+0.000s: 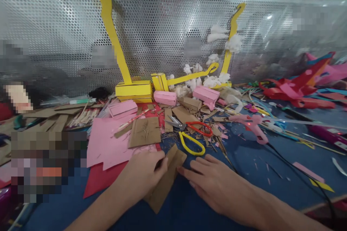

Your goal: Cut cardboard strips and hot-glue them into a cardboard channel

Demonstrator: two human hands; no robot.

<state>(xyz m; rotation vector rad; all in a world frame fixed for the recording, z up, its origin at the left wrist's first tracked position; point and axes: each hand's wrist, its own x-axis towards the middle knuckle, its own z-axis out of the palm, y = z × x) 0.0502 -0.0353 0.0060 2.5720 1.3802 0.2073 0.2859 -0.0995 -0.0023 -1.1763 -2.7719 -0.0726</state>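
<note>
While pinching one cardboard piece, touching its right edge

Clasped between thumb and fingers of the left hand, toward the near edge of the blue desk. Touched by one fingertip of the right hand; cannot tell whether gripping. Just beyond: one pair of scissors, one cardboard square. Right of these: one pink glue gun, then open room among scraps toward the near right corner. Farther: three pink boxes, then, along the far edge, two yellow boxes and three curved yellow strips.

A blue tabletop — cloth, perhaps — carries paper and a glue gun.
</note>
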